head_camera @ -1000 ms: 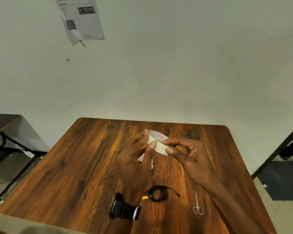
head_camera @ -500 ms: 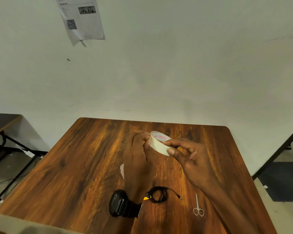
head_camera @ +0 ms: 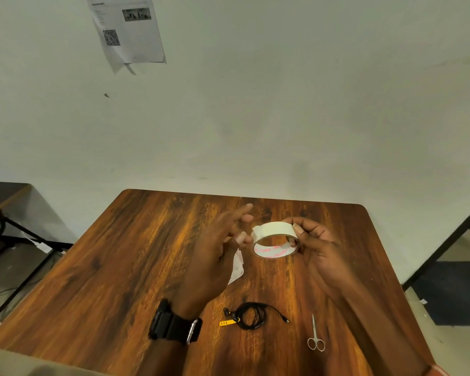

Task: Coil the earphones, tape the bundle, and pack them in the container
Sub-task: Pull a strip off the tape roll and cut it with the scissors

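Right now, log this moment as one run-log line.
stage: taping prep | right hand: holds tape roll | left hand: open, off roll | earphones: coiled, untaped on table | scissors: untouched

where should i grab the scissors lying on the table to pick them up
Probably at the two finger loops of the scissors, coming from above on the near side. They lie flat on the table, closed, loops toward you and blades pointing away, with bare wood around them.

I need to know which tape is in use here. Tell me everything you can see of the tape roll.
The tape roll is a cream-white ring, paper-like outside, with pink lettering, unreadable, around its inner core. It is held above the wooden table, tilted so its opening faces the camera. The right hand pinches its right side, thumb on the outer face. A short free end sticks up at its upper left, near the left hand, whose fingers are spread and seem not to grip it.
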Demonstrator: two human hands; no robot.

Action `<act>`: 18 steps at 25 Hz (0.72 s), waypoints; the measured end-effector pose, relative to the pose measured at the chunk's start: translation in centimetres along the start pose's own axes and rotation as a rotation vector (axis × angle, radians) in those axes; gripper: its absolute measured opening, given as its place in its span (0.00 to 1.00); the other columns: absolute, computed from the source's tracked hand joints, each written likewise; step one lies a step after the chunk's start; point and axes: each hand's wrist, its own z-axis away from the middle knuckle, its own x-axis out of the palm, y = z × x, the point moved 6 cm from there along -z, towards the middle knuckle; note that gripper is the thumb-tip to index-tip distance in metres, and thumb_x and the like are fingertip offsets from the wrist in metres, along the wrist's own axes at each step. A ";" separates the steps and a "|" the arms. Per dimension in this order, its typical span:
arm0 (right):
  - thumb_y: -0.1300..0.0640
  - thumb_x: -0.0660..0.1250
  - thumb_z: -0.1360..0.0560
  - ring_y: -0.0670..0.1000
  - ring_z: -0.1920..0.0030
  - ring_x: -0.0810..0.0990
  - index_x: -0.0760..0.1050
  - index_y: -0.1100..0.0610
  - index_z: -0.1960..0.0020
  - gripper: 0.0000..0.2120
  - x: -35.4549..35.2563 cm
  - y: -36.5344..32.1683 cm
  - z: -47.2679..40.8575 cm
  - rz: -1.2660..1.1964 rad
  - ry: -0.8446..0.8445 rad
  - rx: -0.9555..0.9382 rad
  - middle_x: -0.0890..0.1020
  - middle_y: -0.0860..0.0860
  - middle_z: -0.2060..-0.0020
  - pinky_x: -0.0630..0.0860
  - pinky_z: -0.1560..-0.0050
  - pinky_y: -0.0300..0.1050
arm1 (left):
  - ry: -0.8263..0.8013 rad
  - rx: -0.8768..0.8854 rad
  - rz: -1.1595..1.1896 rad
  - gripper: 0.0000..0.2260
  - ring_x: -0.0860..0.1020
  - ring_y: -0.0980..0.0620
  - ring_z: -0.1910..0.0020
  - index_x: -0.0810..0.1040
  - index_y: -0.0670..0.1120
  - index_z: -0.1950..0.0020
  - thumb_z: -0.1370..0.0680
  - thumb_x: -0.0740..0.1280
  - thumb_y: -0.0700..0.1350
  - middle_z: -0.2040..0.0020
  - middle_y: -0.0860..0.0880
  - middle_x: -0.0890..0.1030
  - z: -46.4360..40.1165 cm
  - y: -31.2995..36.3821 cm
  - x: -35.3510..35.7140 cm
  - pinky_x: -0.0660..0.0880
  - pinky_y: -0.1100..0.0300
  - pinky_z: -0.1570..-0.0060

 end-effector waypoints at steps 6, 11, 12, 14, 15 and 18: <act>0.51 0.66 0.24 0.46 0.68 0.72 0.83 0.57 0.51 0.12 0.2 0.7 -1.7 -0.139 -0.112 0.154 0.77 0.49 0.67 0.70 0.63 0.40 | -0.075 0.210 -0.283 0.09 0.76 0.62 0.46 0.84 0.45 0.46 0.23 0.67 0.38 0.45 0.54 0.78 -2.4 0.2 0.6 0.74 0.71 0.51; 0.45 0.67 0.25 0.47 0.71 0.75 0.80 0.56 0.45 0.17 0.0 2.9 -2.1 -0.128 -0.008 0.255 0.78 0.50 0.65 0.75 0.69 0.43 | 0.229 0.127 -0.168 0.06 0.79 0.58 0.53 0.79 0.42 0.48 0.19 0.63 0.35 0.52 0.53 0.81 -3.0 -0.2 -0.2 0.76 0.64 0.55; 0.45 0.64 0.23 0.46 0.72 0.77 0.79 0.57 0.45 0.16 -0.5 3.6 -1.9 -0.136 0.073 0.288 0.79 0.49 0.67 0.75 0.70 0.43 | 0.279 0.108 -0.124 0.06 0.80 0.54 0.54 0.78 0.42 0.47 0.19 0.62 0.36 0.52 0.51 0.81 -3.2 -0.4 -0.6 0.77 0.61 0.55; 0.46 0.63 0.23 0.44 0.72 0.78 0.79 0.57 0.48 0.16 -1.0 4.2 -1.8 -0.114 0.113 0.292 0.79 0.49 0.68 0.75 0.72 0.40 | 0.244 0.125 -0.161 0.06 0.79 0.55 0.51 0.78 0.43 0.45 0.19 0.62 0.37 0.50 0.51 0.81 -3.7 -0.2 -0.5 0.77 0.62 0.53; 0.45 0.63 0.24 0.43 0.72 0.78 0.80 0.57 0.49 0.16 -0.9 4.1 -1.7 -0.079 0.097 0.282 0.79 0.48 0.68 0.75 0.72 0.38 | 0.174 0.135 -0.190 0.07 0.79 0.56 0.50 0.77 0.45 0.44 0.19 0.63 0.37 0.49 0.53 0.80 -3.8 -0.2 -0.1 0.76 0.65 0.52; 0.45 0.63 0.26 0.41 0.71 0.79 0.80 0.56 0.52 0.16 -0.6 3.2 -1.9 0.008 0.071 0.214 0.82 0.46 0.67 0.74 0.71 0.34 | -0.024 0.055 -0.108 0.15 0.78 0.59 0.45 0.75 0.52 0.37 0.21 0.68 0.39 0.44 0.58 0.78 -3.7 -1.2 1.5 0.75 0.69 0.49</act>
